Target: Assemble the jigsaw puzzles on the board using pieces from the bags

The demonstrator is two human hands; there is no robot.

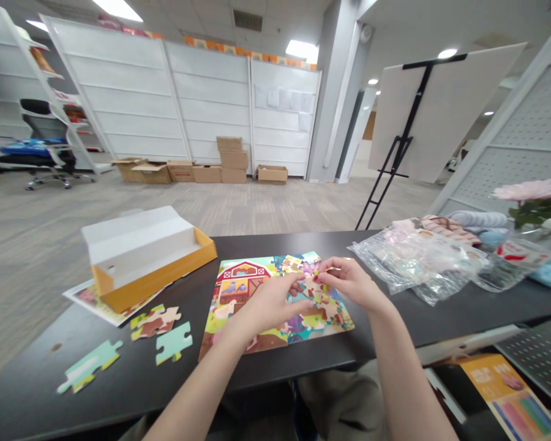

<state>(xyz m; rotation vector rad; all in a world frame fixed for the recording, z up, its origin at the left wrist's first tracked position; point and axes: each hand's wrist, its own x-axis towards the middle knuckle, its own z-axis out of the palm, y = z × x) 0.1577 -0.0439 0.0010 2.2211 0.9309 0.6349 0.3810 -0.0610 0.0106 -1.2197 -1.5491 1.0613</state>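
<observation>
A colourful farm jigsaw puzzle (239, 288) with a red barn lies on the dark table (441, 318) in front of me. My left hand (270, 303) rests on the puzzle's middle, fingertips pressing on a piece. My right hand (349, 282) is over the puzzle's upper right part, fingers pinched on a small puzzle piece (319, 283) between both hands. Three loose pieces lie to the left: a brown and green one (155, 321) and two pale teal ones (174, 343) (89, 366).
An open yellow and white box (142, 254) stands at the left on a printed sheet (96, 303). Clear plastic bags (417, 263), cloth items and pink flowers (530, 191) crowd the right. An easel (408, 122) and cardboard boxes (232, 159) stand on the floor beyond.
</observation>
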